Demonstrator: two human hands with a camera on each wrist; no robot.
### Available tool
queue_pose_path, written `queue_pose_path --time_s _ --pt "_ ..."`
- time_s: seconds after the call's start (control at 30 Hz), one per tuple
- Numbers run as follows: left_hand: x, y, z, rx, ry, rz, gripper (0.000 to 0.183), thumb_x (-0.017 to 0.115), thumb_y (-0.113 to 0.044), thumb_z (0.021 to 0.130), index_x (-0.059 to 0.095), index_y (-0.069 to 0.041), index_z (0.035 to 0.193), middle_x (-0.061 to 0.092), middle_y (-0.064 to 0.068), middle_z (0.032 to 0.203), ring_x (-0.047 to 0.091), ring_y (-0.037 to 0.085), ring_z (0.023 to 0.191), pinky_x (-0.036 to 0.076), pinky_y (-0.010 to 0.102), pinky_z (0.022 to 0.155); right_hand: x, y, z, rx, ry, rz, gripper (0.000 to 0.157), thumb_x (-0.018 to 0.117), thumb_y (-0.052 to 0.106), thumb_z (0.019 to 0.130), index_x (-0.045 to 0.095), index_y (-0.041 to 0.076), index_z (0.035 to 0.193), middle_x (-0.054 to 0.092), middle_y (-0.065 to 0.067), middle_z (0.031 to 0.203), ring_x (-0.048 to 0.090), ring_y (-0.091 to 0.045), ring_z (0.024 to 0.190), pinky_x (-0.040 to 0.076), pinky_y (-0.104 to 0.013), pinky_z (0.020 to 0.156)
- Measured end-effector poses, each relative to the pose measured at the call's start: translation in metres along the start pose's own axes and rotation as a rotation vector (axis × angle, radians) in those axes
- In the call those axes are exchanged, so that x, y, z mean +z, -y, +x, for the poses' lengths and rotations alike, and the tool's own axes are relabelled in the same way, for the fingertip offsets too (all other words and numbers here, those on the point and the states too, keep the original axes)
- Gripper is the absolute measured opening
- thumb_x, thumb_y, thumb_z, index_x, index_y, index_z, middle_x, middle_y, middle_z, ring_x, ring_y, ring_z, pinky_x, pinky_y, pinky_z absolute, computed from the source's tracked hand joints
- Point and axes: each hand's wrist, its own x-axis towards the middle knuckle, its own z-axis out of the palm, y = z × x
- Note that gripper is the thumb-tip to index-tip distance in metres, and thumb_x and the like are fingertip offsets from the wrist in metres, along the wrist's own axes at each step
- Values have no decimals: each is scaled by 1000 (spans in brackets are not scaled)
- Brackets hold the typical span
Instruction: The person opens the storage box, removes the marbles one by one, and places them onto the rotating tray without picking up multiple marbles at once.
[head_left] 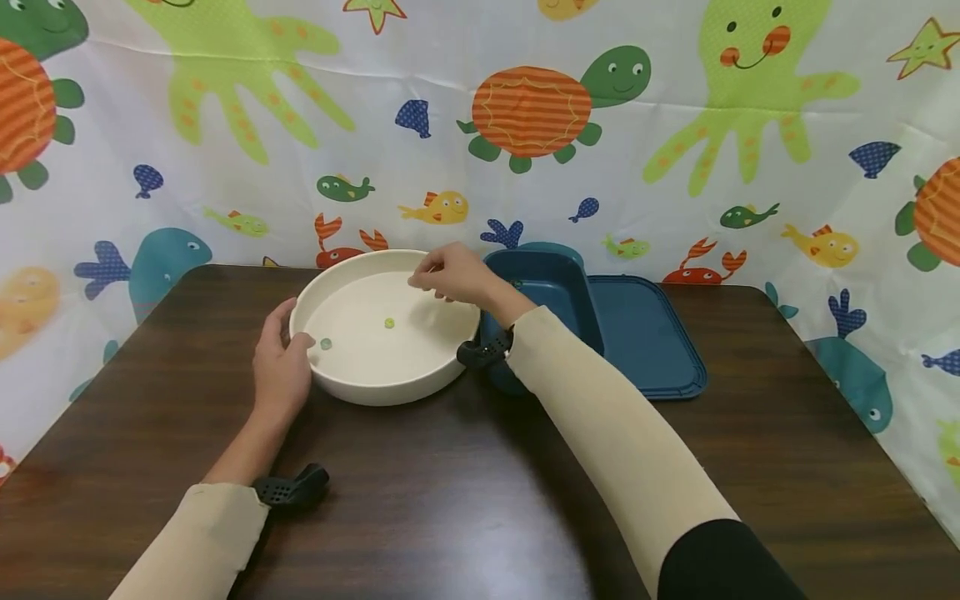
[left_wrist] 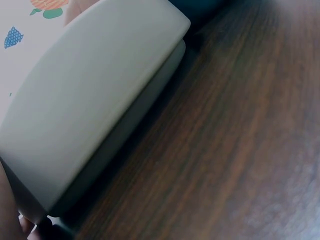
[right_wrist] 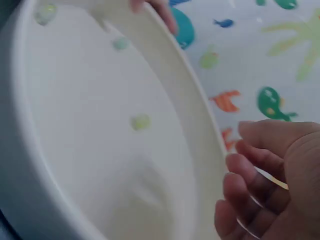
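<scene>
A round cream tray (head_left: pixel 375 358) with a raised rim is on the dark table. My left hand (head_left: pixel 281 362) grips its left side, thumb over the rim and fingers along the outer wall. Inside lie a small yellow-green bead-like piece (head_left: pixel 389 323) and a pale teal one (head_left: pixel 326 343). The right wrist view shows a third small translucent piece (right_wrist: pixel 45 14) by the tray wall. Over the tray's far right part is my right hand (head_left: pixel 461 275), its fingers loosely bent. Nothing shows between those fingertips (right_wrist: pixel 235 162) in the right wrist view.
Right of the tray stands a deep blue container (head_left: pixel 558 287), partly behind my right wrist, with a bit of green inside. A flat blue lid (head_left: pixel 645 333) lies to its right. Behind the table hangs a cloth (head_left: pixel 465 42) printed with sea animals.
</scene>
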Motion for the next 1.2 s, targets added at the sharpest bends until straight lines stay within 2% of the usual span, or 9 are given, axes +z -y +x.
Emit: queue_pose_path --time_s 0.13,0.37,0.47,0.53,0.6,0.77,0.9,1.2 --pt "-3 1 -1 -1 4 2 64 33 -17 98 23 -20 162 21 3 170 26 25 156 26 50 125 -21 -8 -4 14 -92 50 30 64 27 98 72 5 118 69 -21 116 65 -43 107 58 -51 91" --pt "-4 2 -3 -8 -5 1 65 33 -16 99 22 -21 162 21 2 170 25 24 156 24 48 126 -48 -27 -10 88 -194 39 31 62 27 99 71 6 119 69 -14 117 70 -27 95 59 -48 93" --pt "-4 2 -3 -8 -4 0 65 33 -16 98 23 -21 162 22 2 170 25 24 156 24 48 126 -56 -37 -13 123 -206 46 30 62 26 99 71 5 118 69 -15 115 68 -29 97 57 -49 95" --pt "-4 2 -2 -7 -2 -2 64 33 -16 99 23 -22 162 22 2 170 25 24 156 25 49 126 -59 -43 -15 143 -207 55 29 62 25 99 72 4 117 69 -14 112 67 -33 99 57 -50 94" --pt "-4 1 -1 -9 -1 -5 64 33 -16 99 23 -22 162 22 1 170 26 24 156 25 49 126 -61 -51 -16 155 -195 30 29 62 25 99 72 4 116 70 -15 113 67 -34 100 59 -45 89" --pt "-3 0 0 -4 4 -15 64 34 -16 98 23 -21 162 23 2 170 28 25 155 26 49 125 -59 -70 -15 200 -150 -89 28 64 27 98 73 7 116 71 -13 112 66 -19 85 57 -29 77" --pt "-2 -3 -1 3 10 -22 64 33 -16 98 23 -19 162 24 4 169 29 26 154 27 49 125 -56 -82 -14 228 -121 -111 26 64 24 98 73 8 116 71 -11 110 62 -13 80 57 -28 78" --pt "-3 -1 -1 6 20 -14 65 32 -15 99 21 -20 162 21 3 170 27 25 155 26 50 125 -47 -90 -14 251 -82 -81 24 66 18 97 74 6 116 70 -10 109 59 -14 82 53 -25 73"
